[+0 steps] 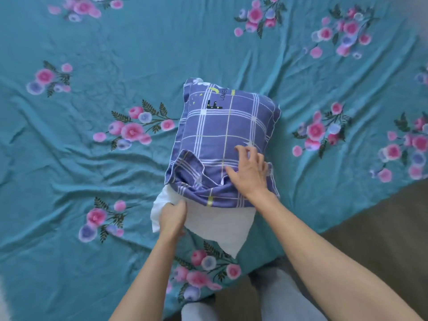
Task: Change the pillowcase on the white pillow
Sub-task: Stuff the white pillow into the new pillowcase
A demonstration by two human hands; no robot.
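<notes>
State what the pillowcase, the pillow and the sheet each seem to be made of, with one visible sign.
Pillowcase: woven cloth, probably cotton, matt; it bunches in soft folds at its open end.
Pillow: white fabric shell, faintly textured, matt; the filling is hidden.
Sheet: thin printed cloth with a slight sheen; fine creases run across it. The fibre cannot be told.

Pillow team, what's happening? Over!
Left hand grips white pillow. Right hand presses purple plaid pillowcase, pillow partly out. Nothing in the way.
</notes>
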